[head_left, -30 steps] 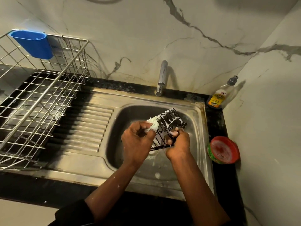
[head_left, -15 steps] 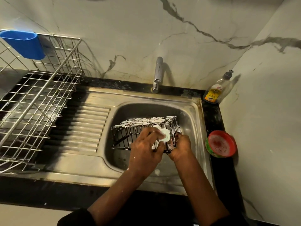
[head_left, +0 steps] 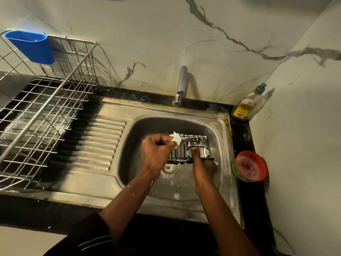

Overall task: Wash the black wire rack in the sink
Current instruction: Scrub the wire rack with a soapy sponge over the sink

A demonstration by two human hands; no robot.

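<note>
— Marble walls, steel sink (head_left: pixel 184 113) in front of the tap (head_left: pixel 181 85): have we turned the black wire rack (head_left: pixel 195 146)?

— We have. Half a second ago its long side faced us. Now a shorter face stands upright over the basin, straight out from the tap.

— So we're on a fresh side. It's all suds, so rinsing is still to come, we'd judge.

— Our right hand (head_left: pixel 203 169) grips the rack's bottom edge, thumb up across the wires. Our left hand (head_left: pixel 155 154), left of the tap's line, pinches a foamy pad (head_left: pixel 176 138) against the rack's top left corner.
</note>
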